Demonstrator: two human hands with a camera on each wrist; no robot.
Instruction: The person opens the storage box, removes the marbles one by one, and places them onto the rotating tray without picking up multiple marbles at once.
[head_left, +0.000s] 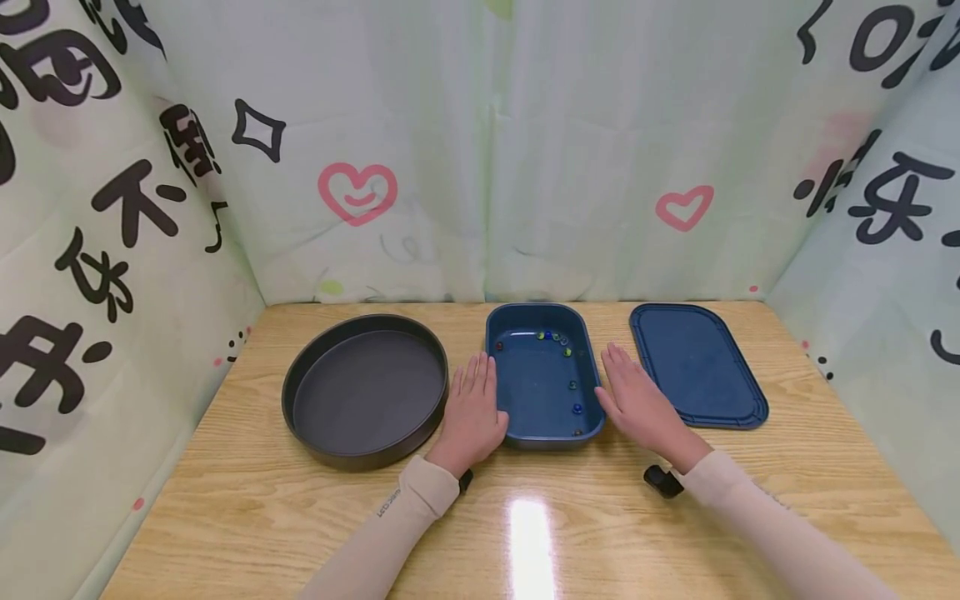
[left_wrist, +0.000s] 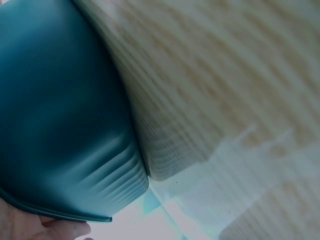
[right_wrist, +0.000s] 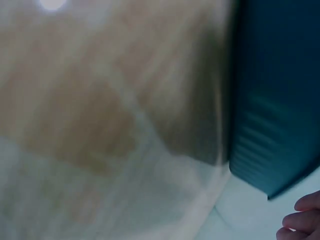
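A deep blue rectangular box (head_left: pixel 531 379) stands mid-table with several small glass marbles (head_left: pixel 567 352) inside, most along its far and right sides. My left hand (head_left: pixel 471 412) lies with straight fingers along the box's left rim, thumb over the near left corner. In the left wrist view its fingertips (left_wrist: pixel 62 231) are right at the rim, beside the ribbed outer wall (left_wrist: pixel 60 110). My right hand (head_left: pixel 637 404) is held with fingers straight at the box's right side, thumb tip at the rim. The right wrist view has its fingertips (right_wrist: pixel 305 220) near the rim's corner.
To the left stands a round dark pan (head_left: pixel 367 392), close to my left hand. A flat blue lid (head_left: pixel 697 358) lies at the right, partly behind my right hand. Printed curtains (head_left: pixel 487 167) enclose the wooden table (head_left: pixel 600 542) at the back and sides.
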